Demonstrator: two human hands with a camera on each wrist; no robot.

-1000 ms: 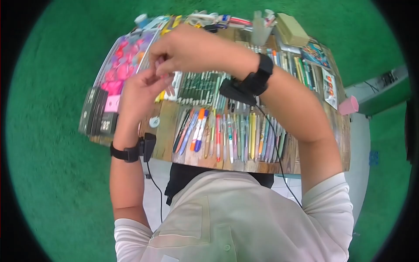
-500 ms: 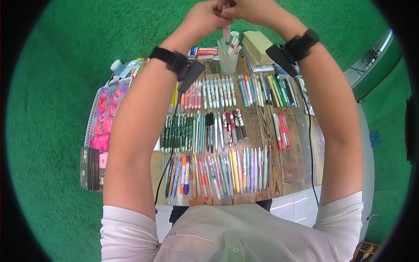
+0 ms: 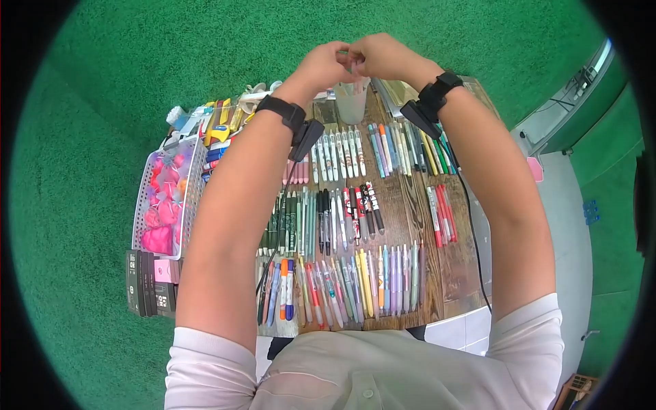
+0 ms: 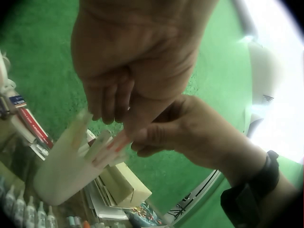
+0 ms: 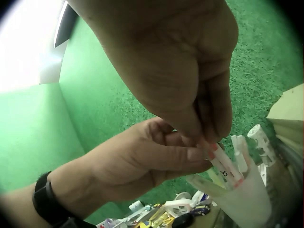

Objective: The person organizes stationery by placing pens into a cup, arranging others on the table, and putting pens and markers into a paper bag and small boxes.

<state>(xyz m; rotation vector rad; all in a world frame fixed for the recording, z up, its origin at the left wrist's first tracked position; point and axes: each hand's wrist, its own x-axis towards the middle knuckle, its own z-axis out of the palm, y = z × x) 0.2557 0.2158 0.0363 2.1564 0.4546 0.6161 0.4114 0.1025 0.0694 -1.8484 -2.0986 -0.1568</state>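
Over the far edge of the table, my left hand and right hand meet above a frosted, translucent cup. Between their fingertips is a slim white pen-like stick with orange-red bands and small print. Its lower end dips inside the cup's mouth. The fingers of my right hand pinch its top from above in the right wrist view. My left thumb and fingers pinch it just beside them. Other pale sticks stand in the cup. Fingers partly cover the stick's upper end.
Rows of pens and coloured pens lie across the wooden table. Red pens lie at right. A white basket of pink pieces stands at left, by dark boxes. A cream box is beside the cup.
Both hands have moved from above the left basket over to the cup, then lower toward its mouth. The stick they hold now reaches into the cup.
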